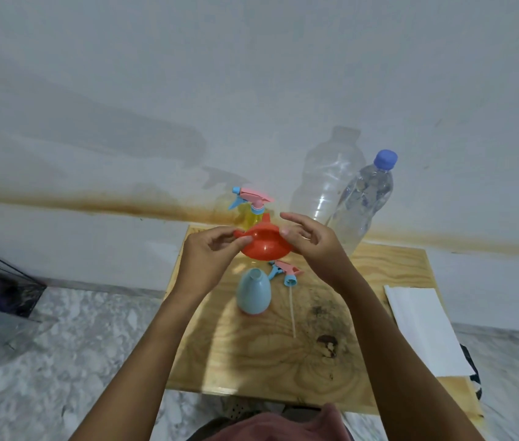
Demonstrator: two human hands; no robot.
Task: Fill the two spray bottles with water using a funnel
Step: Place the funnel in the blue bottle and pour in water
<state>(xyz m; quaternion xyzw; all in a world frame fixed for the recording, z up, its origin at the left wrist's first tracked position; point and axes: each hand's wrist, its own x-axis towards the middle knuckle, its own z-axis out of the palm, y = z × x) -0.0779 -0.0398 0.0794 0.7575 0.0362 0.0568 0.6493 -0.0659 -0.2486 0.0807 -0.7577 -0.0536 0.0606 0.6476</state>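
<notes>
Both hands' grip — left hand (pixel 210 249), right hand (pixel 312 243) — on red funnel (pixel 266 248) above blue bottle (pixel 254 292).

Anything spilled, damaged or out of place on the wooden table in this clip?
No spill shows. The wooden table has dark stains near its middle. The pink-and-blue spray head lies loose beside the open light-blue bottle, as expected for filling.

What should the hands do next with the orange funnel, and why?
Probably lower the orange plastic funnel, held by the left hand and the right hand, into the open neck of the light blue spray bottle just below; its sprayer head is already off.
</notes>
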